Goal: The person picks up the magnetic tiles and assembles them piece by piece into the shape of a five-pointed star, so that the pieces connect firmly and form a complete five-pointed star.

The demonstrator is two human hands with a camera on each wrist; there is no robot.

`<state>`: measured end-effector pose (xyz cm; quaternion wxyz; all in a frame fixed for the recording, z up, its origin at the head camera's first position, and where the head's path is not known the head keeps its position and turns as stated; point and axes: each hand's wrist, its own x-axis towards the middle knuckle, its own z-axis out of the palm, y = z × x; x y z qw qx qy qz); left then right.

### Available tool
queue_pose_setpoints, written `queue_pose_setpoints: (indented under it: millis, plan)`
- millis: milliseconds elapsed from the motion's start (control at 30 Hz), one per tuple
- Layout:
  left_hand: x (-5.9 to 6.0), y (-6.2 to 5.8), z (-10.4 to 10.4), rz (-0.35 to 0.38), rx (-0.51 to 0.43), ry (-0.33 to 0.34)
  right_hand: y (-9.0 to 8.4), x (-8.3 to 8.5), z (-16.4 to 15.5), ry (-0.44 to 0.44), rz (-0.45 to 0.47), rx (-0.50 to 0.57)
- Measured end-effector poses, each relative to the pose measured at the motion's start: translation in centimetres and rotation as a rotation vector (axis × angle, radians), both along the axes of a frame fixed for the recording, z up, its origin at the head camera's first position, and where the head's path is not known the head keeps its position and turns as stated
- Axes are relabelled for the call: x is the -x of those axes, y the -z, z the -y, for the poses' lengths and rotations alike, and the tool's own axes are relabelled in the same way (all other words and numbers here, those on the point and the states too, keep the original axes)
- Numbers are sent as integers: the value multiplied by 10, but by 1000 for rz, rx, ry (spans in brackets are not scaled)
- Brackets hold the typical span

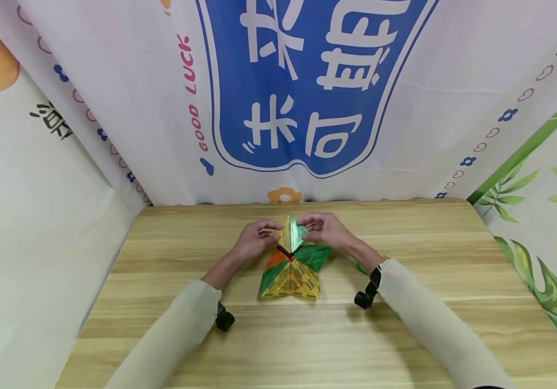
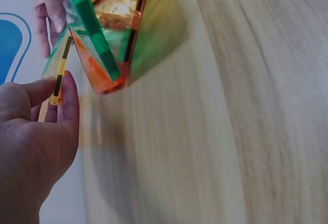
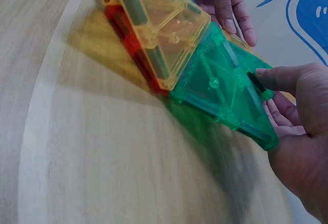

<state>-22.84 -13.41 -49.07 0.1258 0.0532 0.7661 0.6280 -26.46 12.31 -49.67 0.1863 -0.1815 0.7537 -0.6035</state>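
Observation:
A construction of see-through triangular magnetic tiles (image 1: 290, 281) in yellow, green and orange-red stands on the wooden table. At its far side, a yellow magnetic tile (image 1: 285, 236) and a green magnetic tile (image 1: 296, 236) rise side by side and meet along one edge. My left hand (image 1: 251, 239) pinches the yellow one by its outer edge (image 2: 60, 80), between thumb and fingers. The green one is pinched by my right hand (image 1: 329, 231), its thumb on the near face. Below that hand, another green tile (image 3: 220, 88) slants out from the construction beside a yellow tile (image 3: 174, 39).
Green and yellow tile pieces (image 1: 362, 267) lie partly hidden behind the right forearm. A printed cloth (image 1: 171, 178) hangs along the table's back edge, with more cloth at both sides. Bare wood (image 1: 288, 346) shows in front.

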Motion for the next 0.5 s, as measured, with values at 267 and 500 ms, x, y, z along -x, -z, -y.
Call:
queue_pose_setpoints:
  millis: [267, 500]
  plan:
    - [0, 13, -2, -47, 62, 6, 11, -1, 3, -9, -58, -7]
    - [-6, 14, -5, -110, 154, 24, 8, -5, 6, -41, -153, -99]
